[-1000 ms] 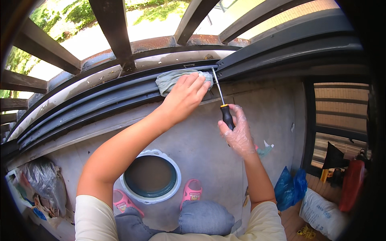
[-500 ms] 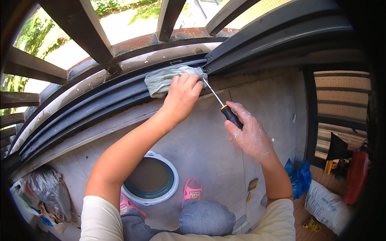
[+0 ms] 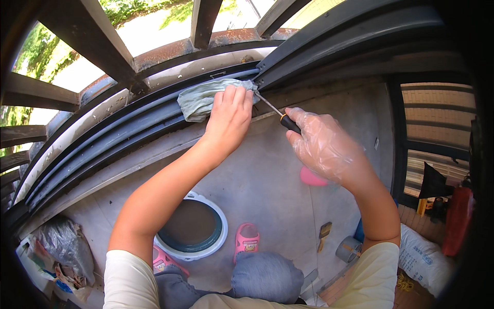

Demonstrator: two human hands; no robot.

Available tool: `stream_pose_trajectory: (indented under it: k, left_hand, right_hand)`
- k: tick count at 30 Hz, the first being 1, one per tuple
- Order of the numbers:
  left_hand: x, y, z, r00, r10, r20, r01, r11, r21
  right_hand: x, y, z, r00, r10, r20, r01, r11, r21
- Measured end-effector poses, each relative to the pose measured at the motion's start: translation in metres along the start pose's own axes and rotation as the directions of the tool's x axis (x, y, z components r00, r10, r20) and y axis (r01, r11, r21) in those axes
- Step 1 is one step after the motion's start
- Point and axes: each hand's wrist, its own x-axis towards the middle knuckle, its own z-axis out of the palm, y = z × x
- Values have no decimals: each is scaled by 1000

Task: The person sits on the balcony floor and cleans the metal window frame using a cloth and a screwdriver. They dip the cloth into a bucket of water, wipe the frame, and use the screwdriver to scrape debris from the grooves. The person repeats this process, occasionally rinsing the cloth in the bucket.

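Observation:
A damp-looking grey-green cloth [image 3: 198, 100] lies bunched on the dark window track [image 3: 149, 118]. My bare left hand [image 3: 230, 114] presses its curled fingers onto the cloth's right end. In my right hand [image 3: 324, 141], which wears a clear plastic glove, is a screwdriver [image 3: 271, 107] with a black and yellow handle. My fingers wrap the handle, and most of it is hidden in my palm. The metal shaft slants up and left to the cloth's edge beside my left fingertips, near the corner where the track meets the dark frame. Cloth covers the tip.
A white-rimmed basin [image 3: 225, 226] of murky water stands on the floor by my pink clogs [image 3: 247, 241]. At right lie a brush [image 3: 323, 236], a tape roll [image 3: 349, 249], a pink object [image 3: 312, 176] and a white sack [image 3: 424, 260]. Dark railing bars [image 3: 92, 41] rise beyond the track.
My right hand has moved up and tilted the screwdriver flatter, its tip now at the cloth. The pink object and tape roll have come into sight. My left hand stays on the cloth.

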Motion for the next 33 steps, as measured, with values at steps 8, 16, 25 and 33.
stream_pose_trajectory:
  k: [8, 16, 25, 33]
  left_hand:
    - [9, -1, -1, 994, 31, 102, -45, 988, 146]
    - [-13, -12, -5, 996, -29, -85, 13, 983, -183]
    - [3, -40, -15, 986, -122, -118, 108, 987, -120]
    - [-9, -39, -7, 987, -56, -147, 34, 989, -146]
  right_hand:
    - [16, -26, -21, 978, 96, 188, -54, 974, -219]
    - [17, -11, -30, 991, -132, -20, 133, 970, 204]
    - [11, -1, 14, 825, -192, -531, 456, 782, 426]
    - [2, 4, 23, 849, -195, -492, 455, 743, 491]
